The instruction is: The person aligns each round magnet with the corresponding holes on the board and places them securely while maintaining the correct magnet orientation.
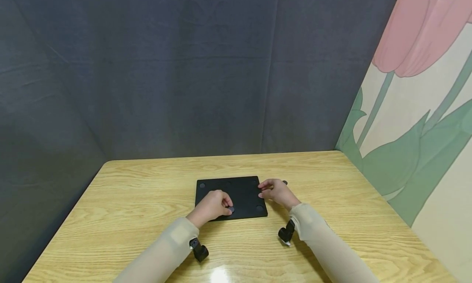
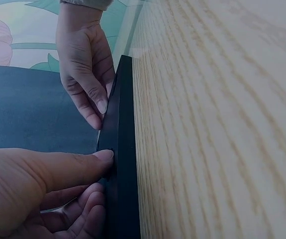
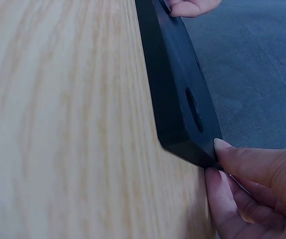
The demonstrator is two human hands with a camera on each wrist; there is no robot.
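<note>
A thin black rectangular board (image 1: 243, 197) lies flat on the wooden table, with round spots near its corners. My left hand (image 1: 214, 206) reaches over its near side and pinches a small dark round disc (image 1: 231, 209) between thumb and fingers, right at the board's surface. In the left wrist view the left thumb (image 2: 73, 169) mostly covers that disc. My right hand (image 1: 275, 191) grips the board's right edge. The right wrist view shows the right thumb (image 3: 247, 162) on the board's rim and a finger against its side, near a round recess (image 3: 194, 109).
Just beyond the right hand sits another small dark round piece (image 1: 284, 182), partly hidden. The wooden table (image 1: 140, 193) extends around the board. A dark curtain (image 1: 184, 78) hangs behind it, and a flower-painted wall (image 1: 413, 123) stands on the right.
</note>
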